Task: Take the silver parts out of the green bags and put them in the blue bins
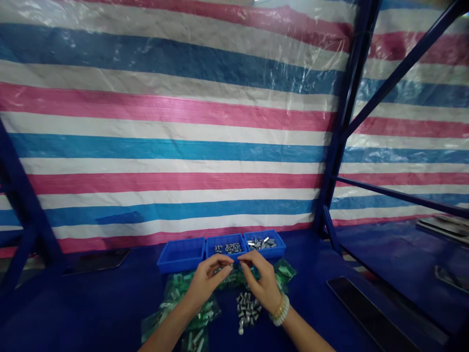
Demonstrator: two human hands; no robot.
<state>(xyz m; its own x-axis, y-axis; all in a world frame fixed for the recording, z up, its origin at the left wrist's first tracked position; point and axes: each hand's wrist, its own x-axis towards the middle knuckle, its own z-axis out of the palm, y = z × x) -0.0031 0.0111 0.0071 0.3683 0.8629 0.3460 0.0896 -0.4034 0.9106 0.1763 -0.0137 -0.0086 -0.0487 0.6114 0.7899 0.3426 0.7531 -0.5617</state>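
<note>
My left hand (209,277) and my right hand (262,277) meet fingertip to fingertip just in front of the blue bins. Both hands are closed in a pinch; whatever is between the fingertips is too small to make out. Below my right hand lies a pile of small shiny metal cylinders (248,309) on the blue tabletop. Green-tinted plastic bags (205,315) with small metal parts inside spread under and around my left hand. Another green bag (285,270) lies beyond my right wrist, which wears a beaded bracelet (280,312).
Three blue bins stand in a row: the left bin (181,254) holds nothing visible, the middle bin (225,244) and right bin (264,243) hold metal parts. A dark flat phone-like slab (370,313) lies at right. Blue metal posts (335,161) and a striped sheet (176,146) stand behind.
</note>
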